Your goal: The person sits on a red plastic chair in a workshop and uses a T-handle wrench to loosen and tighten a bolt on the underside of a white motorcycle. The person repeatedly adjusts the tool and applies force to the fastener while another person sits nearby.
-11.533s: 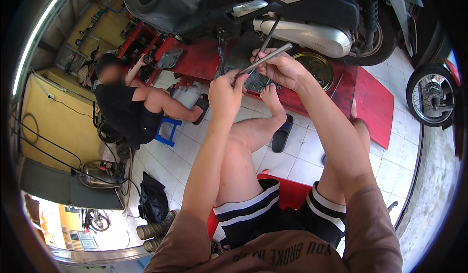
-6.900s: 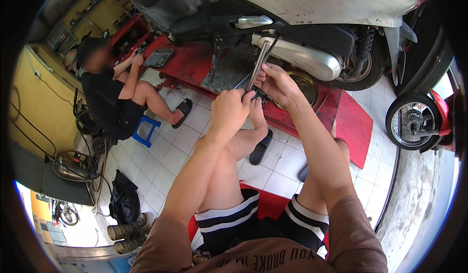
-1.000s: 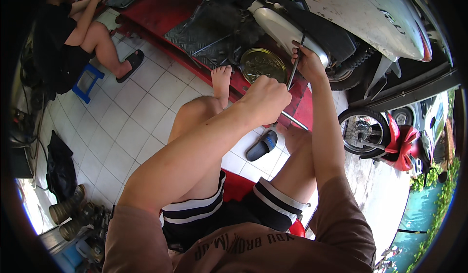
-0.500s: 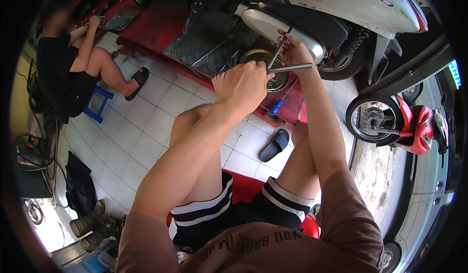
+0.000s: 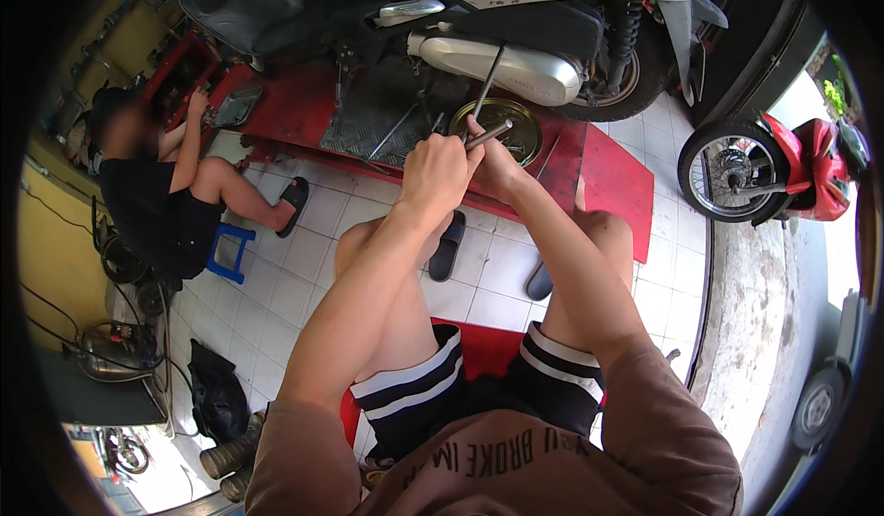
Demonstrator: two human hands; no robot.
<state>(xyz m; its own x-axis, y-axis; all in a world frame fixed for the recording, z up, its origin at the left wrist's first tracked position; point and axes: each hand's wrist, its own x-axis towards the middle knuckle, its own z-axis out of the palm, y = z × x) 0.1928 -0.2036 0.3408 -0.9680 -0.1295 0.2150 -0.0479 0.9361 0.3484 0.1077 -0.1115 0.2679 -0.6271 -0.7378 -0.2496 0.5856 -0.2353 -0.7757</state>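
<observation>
My left hand (image 5: 439,171) is closed around a thick steel bar (image 5: 497,131) that sticks out to the upper right past my thumb. My right hand (image 5: 493,166) is closed just right of it, partly behind it, on a thinner metal rod (image 5: 488,81) that rises toward the scooter's silver side casing (image 5: 529,74). Where rod and bar meet is hidden by my fingers. A round gold-coloured tray (image 5: 522,125) lies behind my hands on the red lift (image 5: 617,203).
A scooter (image 5: 295,14) stands on the lift, with loose tools (image 5: 396,134) on its plate. A co-worker (image 5: 147,194) sits left on a blue stool (image 5: 230,249). A red motorbike (image 5: 810,171) is at right. A sandal (image 5: 447,249) lies on the tiles.
Over the last half second my right hand has come down the rod and leftward beside my left hand. The thick bar now points more steeply up to the right. The view has shifted slightly.
</observation>
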